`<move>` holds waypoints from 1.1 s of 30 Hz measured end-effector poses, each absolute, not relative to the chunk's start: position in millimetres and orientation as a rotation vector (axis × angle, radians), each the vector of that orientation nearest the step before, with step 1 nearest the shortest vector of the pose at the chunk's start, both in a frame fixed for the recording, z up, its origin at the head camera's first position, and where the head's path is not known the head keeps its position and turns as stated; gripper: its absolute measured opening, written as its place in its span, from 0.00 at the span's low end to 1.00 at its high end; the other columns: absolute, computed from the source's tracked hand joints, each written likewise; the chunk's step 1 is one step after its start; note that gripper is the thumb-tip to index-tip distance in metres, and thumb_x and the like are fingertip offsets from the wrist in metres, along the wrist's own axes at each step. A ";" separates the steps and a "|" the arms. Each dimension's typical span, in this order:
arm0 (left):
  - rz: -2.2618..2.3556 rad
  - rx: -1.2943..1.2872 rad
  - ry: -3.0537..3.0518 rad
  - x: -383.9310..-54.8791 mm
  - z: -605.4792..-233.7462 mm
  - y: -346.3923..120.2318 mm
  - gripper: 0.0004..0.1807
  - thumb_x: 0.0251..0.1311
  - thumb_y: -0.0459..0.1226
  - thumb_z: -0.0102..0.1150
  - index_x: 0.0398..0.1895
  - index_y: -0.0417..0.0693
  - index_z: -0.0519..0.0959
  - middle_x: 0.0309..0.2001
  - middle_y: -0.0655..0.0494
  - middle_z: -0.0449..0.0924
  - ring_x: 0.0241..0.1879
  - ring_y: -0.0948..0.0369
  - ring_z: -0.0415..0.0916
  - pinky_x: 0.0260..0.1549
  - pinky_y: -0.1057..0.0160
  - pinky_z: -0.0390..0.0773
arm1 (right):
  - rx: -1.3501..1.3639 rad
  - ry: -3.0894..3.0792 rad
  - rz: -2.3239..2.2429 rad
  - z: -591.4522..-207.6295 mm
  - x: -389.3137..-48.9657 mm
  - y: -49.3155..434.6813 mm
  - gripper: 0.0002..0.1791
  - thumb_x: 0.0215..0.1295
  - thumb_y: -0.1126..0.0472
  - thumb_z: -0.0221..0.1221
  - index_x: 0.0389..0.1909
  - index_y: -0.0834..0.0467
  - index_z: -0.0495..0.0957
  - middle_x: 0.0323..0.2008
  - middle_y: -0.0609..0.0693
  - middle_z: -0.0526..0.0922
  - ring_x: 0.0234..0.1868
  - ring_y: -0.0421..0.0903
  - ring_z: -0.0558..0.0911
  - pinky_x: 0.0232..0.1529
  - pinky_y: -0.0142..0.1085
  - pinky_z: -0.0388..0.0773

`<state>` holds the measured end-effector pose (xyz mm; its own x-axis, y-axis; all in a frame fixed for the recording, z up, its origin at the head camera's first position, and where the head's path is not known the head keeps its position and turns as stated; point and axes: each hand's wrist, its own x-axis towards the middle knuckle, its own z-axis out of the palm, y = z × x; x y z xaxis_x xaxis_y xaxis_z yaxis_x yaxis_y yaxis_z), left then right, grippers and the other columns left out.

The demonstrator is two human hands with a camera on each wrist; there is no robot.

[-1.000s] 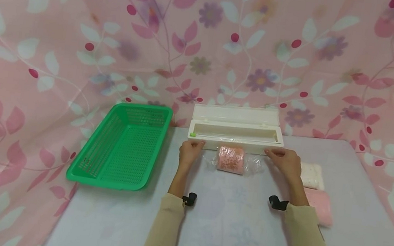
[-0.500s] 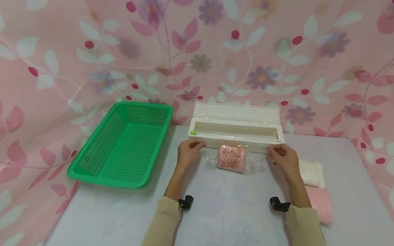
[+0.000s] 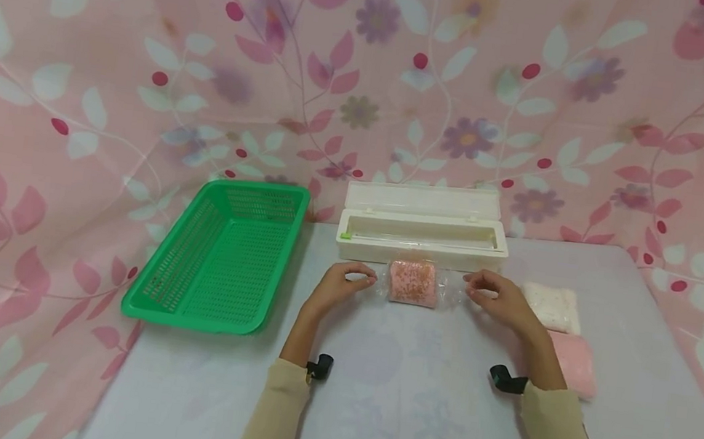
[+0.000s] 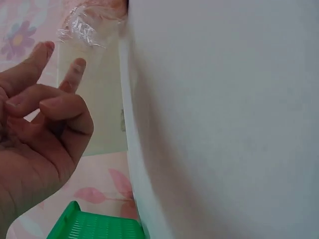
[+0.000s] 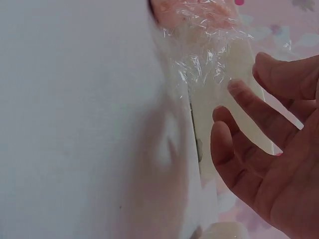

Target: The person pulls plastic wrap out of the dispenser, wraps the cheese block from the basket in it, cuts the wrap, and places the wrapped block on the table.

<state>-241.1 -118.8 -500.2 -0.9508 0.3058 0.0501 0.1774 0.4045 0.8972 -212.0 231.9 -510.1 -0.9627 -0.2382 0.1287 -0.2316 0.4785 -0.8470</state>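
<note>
A pink block with brown specks (image 3: 413, 283), wrapped in clear cling film (image 3: 450, 287), lies on the table in front of a white cling film dispenser (image 3: 420, 258). Its kind is not clear. To its left my left hand (image 3: 339, 284) hovers by the film's end; in the left wrist view thumb and forefinger stand apart, the other fingers loosely bent. On the opposite side, my right hand (image 3: 501, 302) has its fingertips near the crinkled film, spread and relaxed in the right wrist view. Neither hand holds anything.
The dispenser's clear lid (image 3: 423, 200) stands raised, and a green slider (image 3: 346, 236) sits at its left end. A green basket (image 3: 274, 279) is at the left. Beside my right forearm lie a white block (image 3: 552, 308) and a pink block (image 3: 576, 366).
Both hands have come away from the dispenser's front edge, down and inward toward the wrapped block. The film's side ends look drawn in closer to the block.
</note>
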 end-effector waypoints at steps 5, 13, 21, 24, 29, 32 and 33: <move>1.509 0.474 2.603 -237.2 -500.6 -124.0 0.08 0.61 0.37 0.67 0.42 0.47 0.87 0.43 0.57 0.86 0.47 0.60 0.80 0.43 0.59 0.78 | -0.514 2.844 -1.367 -513.2 -208.2 230.5 0.08 0.66 0.64 0.61 0.44 0.62 0.81 0.46 0.60 0.83 0.51 0.62 0.80 0.48 0.58 0.75; 1.248 0.623 2.928 -237.6 -498.3 -135.5 0.06 0.53 0.34 0.72 0.34 0.51 0.90 0.38 0.61 0.87 0.39 0.65 0.81 0.33 0.63 0.74 | -0.450 3.005 -1.136 -518.2 -203.7 238.7 0.09 0.58 0.70 0.62 0.41 0.61 0.81 0.41 0.58 0.83 0.41 0.56 0.79 0.42 0.52 0.73; 1.018 0.871 2.958 -240.0 -498.0 -144.8 0.07 0.55 0.32 0.70 0.36 0.50 0.90 0.41 0.59 0.86 0.45 0.61 0.82 0.46 0.60 0.78 | -0.431 3.084 -0.994 -519.1 -203.0 238.7 0.06 0.58 0.70 0.62 0.36 0.58 0.80 0.38 0.56 0.83 0.39 0.57 0.78 0.41 0.53 0.73; 0.798 1.021 3.066 -239.4 -497.6 -145.5 0.09 0.55 0.29 0.68 0.37 0.50 0.90 0.40 0.60 0.87 0.44 0.62 0.83 0.44 0.61 0.79 | -0.377 3.136 -0.941 -520.9 -203.0 237.9 0.06 0.59 0.70 0.60 0.36 0.57 0.80 0.38 0.57 0.83 0.40 0.59 0.79 0.40 0.54 0.73; 0.380 1.184 3.256 -236.5 -494.3 -143.0 0.13 0.52 0.27 0.68 0.35 0.54 0.90 0.38 0.62 0.87 0.38 0.63 0.84 0.36 0.63 0.80 | -0.245 3.176 -0.912 -519.8 -200.3 235.9 0.06 0.62 0.67 0.59 0.38 0.57 0.81 0.40 0.60 0.83 0.41 0.61 0.80 0.38 0.56 0.74; 0.230 1.211 3.266 -235.6 -493.7 -139.4 0.13 0.53 0.27 0.67 0.35 0.57 0.90 0.38 0.62 0.87 0.36 0.64 0.84 0.35 0.64 0.80 | -0.244 3.155 -0.889 -517.9 -198.1 234.6 0.06 0.63 0.67 0.58 0.39 0.57 0.81 0.42 0.60 0.83 0.43 0.61 0.80 0.39 0.56 0.74; 0.215 1.211 3.250 -235.4 -493.8 -138.0 0.13 0.54 0.28 0.68 0.35 0.57 0.90 0.38 0.62 0.87 0.37 0.64 0.84 0.35 0.64 0.80 | -0.251 3.139 -0.893 -517.2 -197.3 234.0 0.06 0.62 0.67 0.58 0.38 0.57 0.81 0.42 0.60 0.83 0.42 0.61 0.80 0.39 0.56 0.74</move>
<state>-235.4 -138.0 -493.8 -0.7089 0.6136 0.3477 0.6541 0.7564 -0.0014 -197.3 234.0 -517.2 -0.9795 -0.1107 0.1680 -0.1826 0.8400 -0.5110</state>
